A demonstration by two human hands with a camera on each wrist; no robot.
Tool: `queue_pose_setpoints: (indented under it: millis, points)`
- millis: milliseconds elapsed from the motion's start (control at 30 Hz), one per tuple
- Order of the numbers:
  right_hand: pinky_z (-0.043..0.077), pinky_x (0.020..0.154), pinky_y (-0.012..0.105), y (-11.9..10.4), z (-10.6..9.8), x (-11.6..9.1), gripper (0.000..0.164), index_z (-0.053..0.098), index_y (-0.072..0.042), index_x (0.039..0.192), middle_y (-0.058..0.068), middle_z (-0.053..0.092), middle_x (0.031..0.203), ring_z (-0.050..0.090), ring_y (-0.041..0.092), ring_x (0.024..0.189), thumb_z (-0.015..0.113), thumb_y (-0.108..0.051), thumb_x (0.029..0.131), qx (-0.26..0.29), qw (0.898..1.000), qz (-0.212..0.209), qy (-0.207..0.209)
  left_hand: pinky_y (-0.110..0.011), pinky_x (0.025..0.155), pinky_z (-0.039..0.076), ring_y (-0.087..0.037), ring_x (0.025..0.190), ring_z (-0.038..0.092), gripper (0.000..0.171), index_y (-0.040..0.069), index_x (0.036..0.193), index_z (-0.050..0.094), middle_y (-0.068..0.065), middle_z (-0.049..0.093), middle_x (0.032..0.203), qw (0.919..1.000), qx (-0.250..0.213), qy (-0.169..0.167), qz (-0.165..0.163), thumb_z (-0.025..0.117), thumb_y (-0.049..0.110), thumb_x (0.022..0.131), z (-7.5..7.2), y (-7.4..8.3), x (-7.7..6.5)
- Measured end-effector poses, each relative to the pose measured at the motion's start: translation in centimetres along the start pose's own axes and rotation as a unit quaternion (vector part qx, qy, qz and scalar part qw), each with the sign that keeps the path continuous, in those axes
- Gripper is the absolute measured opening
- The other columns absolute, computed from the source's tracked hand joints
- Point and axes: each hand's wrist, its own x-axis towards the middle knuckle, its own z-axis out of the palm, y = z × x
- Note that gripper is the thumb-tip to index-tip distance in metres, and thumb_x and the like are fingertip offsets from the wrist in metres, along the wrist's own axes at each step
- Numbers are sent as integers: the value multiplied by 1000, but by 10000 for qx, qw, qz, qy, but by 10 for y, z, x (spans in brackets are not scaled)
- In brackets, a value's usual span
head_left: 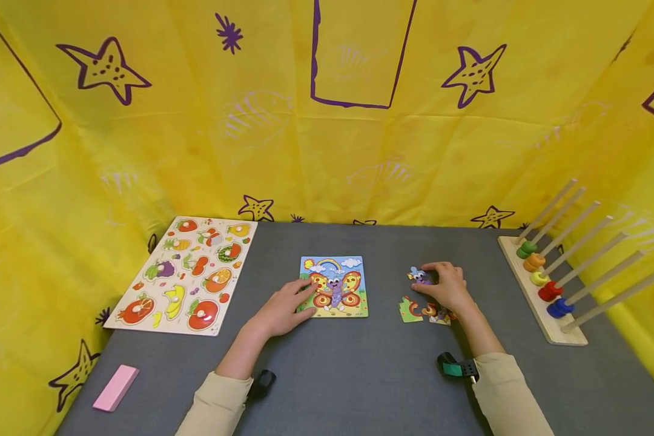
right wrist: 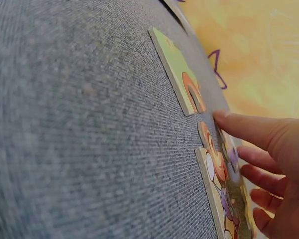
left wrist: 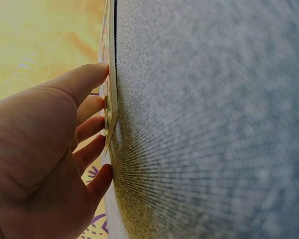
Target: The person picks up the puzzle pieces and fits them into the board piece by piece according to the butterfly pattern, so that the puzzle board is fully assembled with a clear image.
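In the head view a square butterfly puzzle board (head_left: 335,303) lies near the middle of the table. My left hand (head_left: 283,309) rests at its left edge, fingers loosely spread and thumb at the lower left corner. The left wrist view shows the fingertips (left wrist: 103,74) along the board's side. To the right, my right hand (head_left: 448,284) has thumb and fingers about a purple puzzle piece (head_left: 418,276), pinching it at its edges. A green puzzle piece (head_left: 410,310) lies just below, beside more butterfly pieces (right wrist: 214,189) partly hidden by the hand in the head view.
A wooden fruit puzzle board (head_left: 231,303) lies at the left, with a pink block (head_left: 116,387) in front of it. At the right stands a wooden peg rack (head_left: 561,324) with tall rods and coloured rings. A yellow printed cloth (head_left: 327,163) encloses the grey table (head_left: 360,375).
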Motion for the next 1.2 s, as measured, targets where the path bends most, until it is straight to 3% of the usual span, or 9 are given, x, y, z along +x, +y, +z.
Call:
queue_pose_setpoints:
  millis: [100, 200, 400, 567, 733, 900, 1200]
  points:
    - [25, 89, 63, 0, 1, 0, 56, 58, 4, 121, 29, 49, 126, 32, 46, 114, 79, -31, 82, 105, 9999, 44, 32, -60, 106, 29, -37, 140, 30, 56, 4, 147, 43, -17, 36, 152, 10000, 6, 11, 10, 58, 27, 99, 0, 0, 0]
    - [30, 87, 55, -1, 2, 0, 56, 55, 2, 119, 24, 56, 115, 41, 41, 106, 81, -29, 80, 269, 9995, 88, 120, -59, 106, 29, -37, 140, 30, 56, 5, 147, 43, -17, 36, 152, 10000, 23, 9, 6, 58, 27, 99, 0, 0, 0]
    - [41, 68, 35, -2, 8, 1, 39, 56, -3, 115, 12, 70, 94, 57, 25, 78, 75, -22, 87, 553, 9971, -18, 522, -60, 106, 30, -37, 140, 30, 56, 4, 147, 42, -16, 35, 152, 10000, 40, -21, -54, 58, 28, 99, 1, 0, 1]
    - [42, 70, 28, -12, 16, 4, 28, 63, -6, 109, 9, 74, 92, 66, 18, 81, 70, -27, 91, 976, 9915, 60, 858, -60, 106, 29, -37, 141, 28, 57, 5, 148, 41, -16, 34, 153, 10000, 40, -52, -73, 57, 29, 99, 2, 0, 2]
    - [43, 69, 28, -34, 27, 7, 30, 65, -9, 109, 7, 74, 92, 66, 16, 83, 71, -32, 91, 1537, 9856, 253, 658, -61, 106, 29, -37, 140, 29, 56, 8, 149, 41, -16, 34, 153, 10000, 52, -31, -58, 58, 28, 99, 1, 1, 2]
    - [45, 72, 28, -58, 42, 10, 31, 67, -10, 110, 5, 75, 91, 67, 17, 86, 73, -31, 89, 1877, 9812, 185, 405, -61, 105, 30, -39, 139, 30, 52, 9, 146, 46, -18, 36, 151, 10000, 82, -18, -3, 59, 26, 98, 0, 2, 2]
    - [45, 75, 31, -97, 75, 16, 23, 72, -9, 99, 0, 75, 84, 68, 15, 86, 77, -27, 85, 1906, 9813, -138, 211, -61, 105, 30, -39, 138, 31, 52, 10, 145, 48, -18, 37, 150, 10000, 87, 16, 45, 59, 26, 98, 1, 3, 2]
